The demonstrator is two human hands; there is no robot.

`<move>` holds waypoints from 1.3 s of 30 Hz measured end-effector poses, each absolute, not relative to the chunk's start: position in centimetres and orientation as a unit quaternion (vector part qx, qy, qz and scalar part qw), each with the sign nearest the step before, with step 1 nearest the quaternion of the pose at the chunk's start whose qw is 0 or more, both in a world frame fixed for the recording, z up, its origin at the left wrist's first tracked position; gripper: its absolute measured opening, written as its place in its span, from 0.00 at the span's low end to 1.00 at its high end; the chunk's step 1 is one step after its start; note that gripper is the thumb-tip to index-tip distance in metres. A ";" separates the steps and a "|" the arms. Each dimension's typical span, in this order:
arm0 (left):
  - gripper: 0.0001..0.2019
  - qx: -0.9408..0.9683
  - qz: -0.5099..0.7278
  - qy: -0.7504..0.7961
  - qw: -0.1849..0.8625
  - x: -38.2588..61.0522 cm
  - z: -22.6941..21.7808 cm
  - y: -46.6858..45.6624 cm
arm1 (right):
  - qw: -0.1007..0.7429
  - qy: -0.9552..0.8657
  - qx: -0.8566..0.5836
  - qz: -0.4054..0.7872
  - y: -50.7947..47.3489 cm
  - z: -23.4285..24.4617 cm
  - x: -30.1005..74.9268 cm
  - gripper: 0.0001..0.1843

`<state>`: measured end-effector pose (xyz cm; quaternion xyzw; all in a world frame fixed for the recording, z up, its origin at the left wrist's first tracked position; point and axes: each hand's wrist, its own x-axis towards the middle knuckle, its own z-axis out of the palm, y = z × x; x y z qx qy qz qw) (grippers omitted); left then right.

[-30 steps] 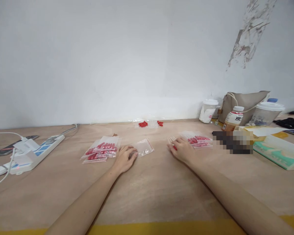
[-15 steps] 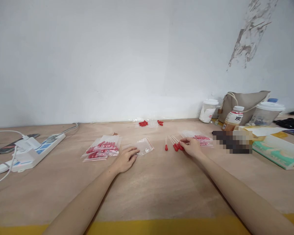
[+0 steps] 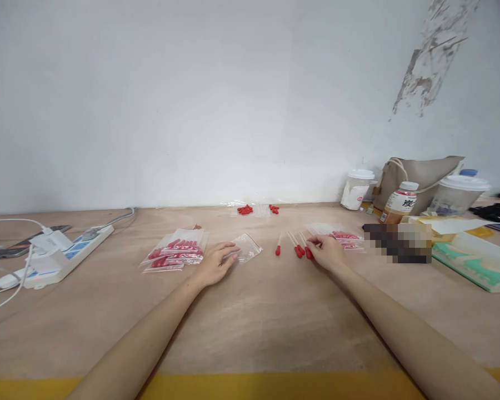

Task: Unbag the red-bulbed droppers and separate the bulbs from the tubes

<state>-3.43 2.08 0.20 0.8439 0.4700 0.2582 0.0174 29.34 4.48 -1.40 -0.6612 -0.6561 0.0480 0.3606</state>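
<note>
My left hand point(image 3: 217, 264) rests on the table with its fingers apart, the fingertips over the near-left edge of a clear zip bag point(image 3: 248, 248) that lies flat. My right hand point(image 3: 328, 252) is closed, thumb and fingertips pinched at the rightmost of several thin pale sticks with red bulb-shaped ends. Beside it, the other red-ended sticks point(image 3: 299, 250) lie fanned out, red ends toward me. One single red-ended stick point(image 3: 278, 250) lies apart on their left, slightly tilted. Part of the pinched stick is hidden by my fingers.
Filled bags of red-ended sticks point(image 3: 175, 250) are stacked at left, more bags point(image 3: 346, 238) behind my right hand. Small red pieces point(image 3: 245, 210) lie near the wall. A power strip point(image 3: 73, 256) is far left; a cup point(image 3: 357, 191), bottle point(image 3: 400, 204) and green-white box point(image 3: 475, 260) stand right.
The sticks by my right hand are spread wider, and the single stick on the left has tilted. My left fingers have straightened a little over the bag. The view has shifted slightly.
</note>
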 end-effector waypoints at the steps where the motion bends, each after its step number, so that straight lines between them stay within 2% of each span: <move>1: 0.18 0.858 0.244 0.452 0.030 -3.3 0.3 2.5 | 0.359 -0.660 -0.660 0.026 4.4 -1.4 29.2 0.11; 4: 0.21 0.888 0.176 0.420 0.059 -2.8 0.4 3.5 | 0.341 -0.682 -0.647 0.001 4.4 -1.7 28.9 0.11; 8: 0.24 0.859 0.120 0.487 0.103 -1.4 -0.3 4.1 | 0.331 -0.705 -0.627 0.009 4.4 -2.1 28.6 0.11; 17: 0.16 0.707 0.205 0.676 0.026 -1.3 0.2 5.6 | 0.356 -0.727 -0.587 -0.003 4.3 -1.9 28.5 0.12; 26: 0.11 0.688 0.196 0.696 0.065 -3.7 1.0 6.8 | 0.367 -0.731 -0.575 -0.028 4.5 -2.2 28.6 0.12; 29: 0.10 0.668 0.211 0.713 0.022 -5.2 2.0 6.5 | 0.349 -0.712 -0.607 -0.047 4.5 -1.6 29.0 0.14; 33: 0.12 0.616 0.204 0.761 -0.023 -8.2 3.3 6.5 | 0.326 -0.606 -0.718 -0.105 4.4 -0.1 31.0 0.16; 39: 0.12 0.581 0.174 0.793 -0.053 -10.4 3.9 6.0 | 0.218 -0.593 -0.771 -0.082 4.4 0.3 35.1 0.21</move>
